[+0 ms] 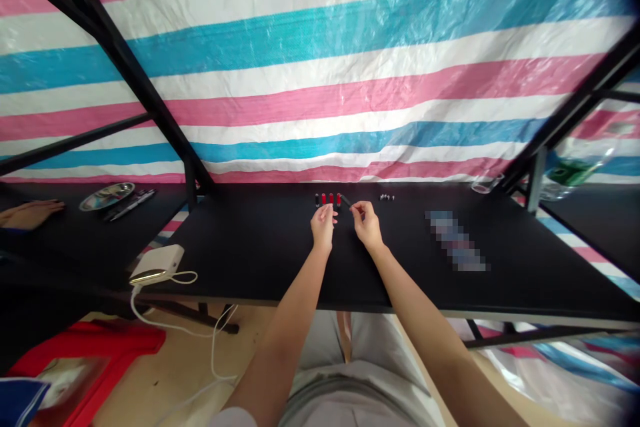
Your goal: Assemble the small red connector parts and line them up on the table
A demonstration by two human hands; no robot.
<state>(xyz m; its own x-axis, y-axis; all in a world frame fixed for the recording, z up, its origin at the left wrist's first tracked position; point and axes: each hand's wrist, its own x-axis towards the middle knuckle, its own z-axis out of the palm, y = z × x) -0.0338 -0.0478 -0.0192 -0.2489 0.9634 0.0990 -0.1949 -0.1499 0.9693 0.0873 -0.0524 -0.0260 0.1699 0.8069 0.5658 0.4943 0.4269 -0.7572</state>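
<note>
One slim black stick (pixel 345 200) sits pinched in the right hand (pixel 367 223), a firm fingertip grip suiting so small a piece; the left hand (pixel 323 227) is bunched, though whether it holds anything is hard to tell. Just ahead stands a row of small red and black cylinders (pixel 327 199); far left, a round metal dish (pixel 107 196) shows nothing clearly inside.

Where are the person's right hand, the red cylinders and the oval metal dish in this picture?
Person's right hand (pixel 367 224): head view, on the back of the hand.
Middle red cylinder (pixel 331 199): head view, on its body.
Oval metal dish (pixel 107 196): head view, on its bare inner surface.
</note>
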